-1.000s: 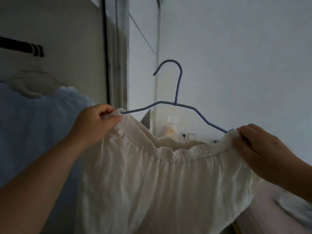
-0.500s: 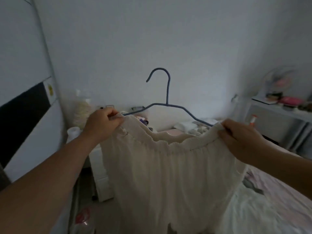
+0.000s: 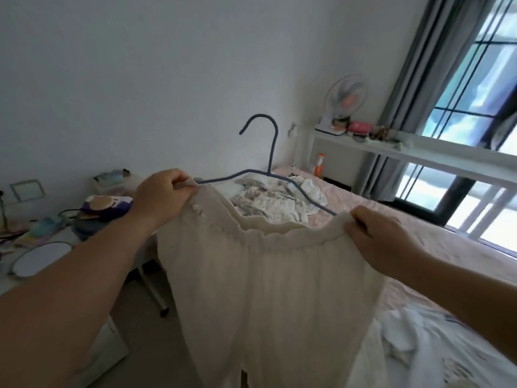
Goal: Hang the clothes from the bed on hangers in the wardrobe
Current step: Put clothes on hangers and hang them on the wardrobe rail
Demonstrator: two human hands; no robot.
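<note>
I hold cream-white trousers (image 3: 274, 298) up in the air by their elastic waistband, stretched over a blue wire hanger (image 3: 270, 152) whose hook stands upright. My left hand (image 3: 162, 197) pinches the waistband and the hanger's left end. The right end of the waistband and hanger is gripped by my right hand (image 3: 377, 239). Behind the trousers lies the bed (image 3: 419, 236) with a pink sheet, a crumpled patterned garment (image 3: 277, 203) near its head and white clothes (image 3: 405, 331) at the lower right. The wardrobe is out of view.
A cluttered table (image 3: 50, 242) with a round mirror (image 3: 39, 257) stands at the left. A white shelf (image 3: 405, 151) with a fan (image 3: 345, 100) runs along the window at the right, beside grey curtains. Floor shows between table and bed.
My view has swung right, from the wardrobe with its hanging blue garment to the bed and window. Both hands keep the same hold on the trousers and hanger.
</note>
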